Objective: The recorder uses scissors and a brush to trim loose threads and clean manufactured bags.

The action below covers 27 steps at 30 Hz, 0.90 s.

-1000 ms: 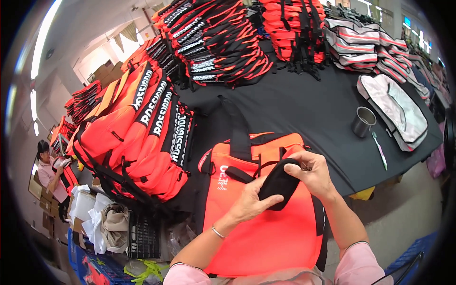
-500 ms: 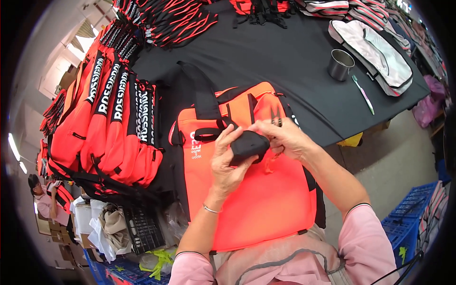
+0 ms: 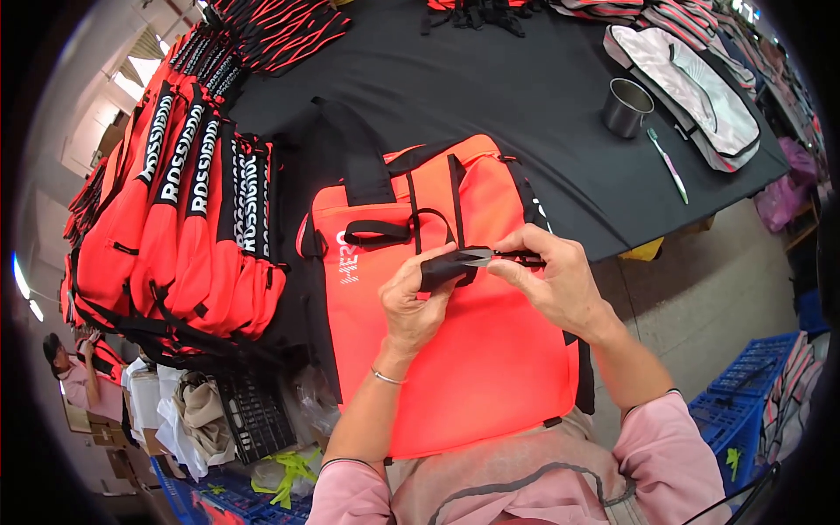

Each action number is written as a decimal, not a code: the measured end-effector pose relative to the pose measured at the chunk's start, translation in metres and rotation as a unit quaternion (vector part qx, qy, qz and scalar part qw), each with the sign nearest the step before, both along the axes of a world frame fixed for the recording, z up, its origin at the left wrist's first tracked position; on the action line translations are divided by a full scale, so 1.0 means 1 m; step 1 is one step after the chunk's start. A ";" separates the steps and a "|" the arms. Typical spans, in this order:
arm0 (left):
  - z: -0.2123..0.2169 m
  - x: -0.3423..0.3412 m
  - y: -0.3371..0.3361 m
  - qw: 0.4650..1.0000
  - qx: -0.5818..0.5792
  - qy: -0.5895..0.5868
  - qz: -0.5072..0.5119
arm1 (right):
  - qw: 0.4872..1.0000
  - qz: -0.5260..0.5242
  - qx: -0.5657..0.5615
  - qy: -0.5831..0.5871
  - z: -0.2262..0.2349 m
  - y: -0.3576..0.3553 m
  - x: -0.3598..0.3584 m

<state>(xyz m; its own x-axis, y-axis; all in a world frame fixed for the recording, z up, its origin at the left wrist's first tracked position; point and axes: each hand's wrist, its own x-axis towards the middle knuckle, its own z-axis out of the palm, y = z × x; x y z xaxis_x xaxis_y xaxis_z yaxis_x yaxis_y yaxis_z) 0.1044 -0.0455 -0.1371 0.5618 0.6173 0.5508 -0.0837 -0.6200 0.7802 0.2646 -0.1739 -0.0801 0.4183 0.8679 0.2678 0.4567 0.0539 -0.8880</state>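
Right hand (image 3: pixel 556 273) turned, snips (image 3: pixel 479 257) at black fabric (image 3: pixel 439 270), white-lettered orange bag (image 3: pixel 472 367) beneath

The left forearm (image 3: pixel 363 423) slants up toward one o'clock, its wrist (image 3: pixel 395 350) nearly in line with it. The left hand (image 3: pixel 415 302) is curled in a grip, fingers reaching toward two o'clock, thumb below them. The right forearm (image 3: pixel 634 363) points to eleven o'clock. The right hand (image 3: pixel 558 273) bends toward ten o'clock in a pinch, thumb and index fingertips close together, near but apart from the left fingertips.
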 end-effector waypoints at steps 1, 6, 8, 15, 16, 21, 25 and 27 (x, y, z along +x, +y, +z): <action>0.000 0.000 0.000 1.000 -0.007 0.002 -0.009 | 1.000 -0.001 -0.001 0.001 -0.001 0.001 0.002; -0.001 -0.001 0.000 0.999 -0.037 0.000 -0.023 | 1.000 0.021 -0.011 -0.020 -0.003 0.004 0.006; -0.003 -0.002 0.000 0.998 -0.054 -0.003 -0.029 | 0.999 0.028 -0.022 -0.030 -0.002 0.004 0.008; -0.006 -0.004 0.002 0.999 0.014 0.015 -0.030 | 0.997 0.039 -0.044 -0.041 -0.003 0.003 0.009; -0.005 -0.004 0.002 0.999 0.018 0.013 -0.028 | 0.998 0.038 -0.044 -0.039 -0.004 0.003 0.008; -0.006 -0.004 0.002 0.999 0.023 0.018 -0.023 | 0.997 0.042 -0.054 -0.019 -0.005 0.004 0.008; -0.005 0.000 0.004 0.999 0.028 0.018 -0.019 | 0.995 0.044 -0.089 0.003 -0.006 0.009 0.014; -0.006 0.001 0.005 0.999 0.034 0.019 -0.021 | 0.991 0.067 -0.092 0.067 -0.002 0.012 0.018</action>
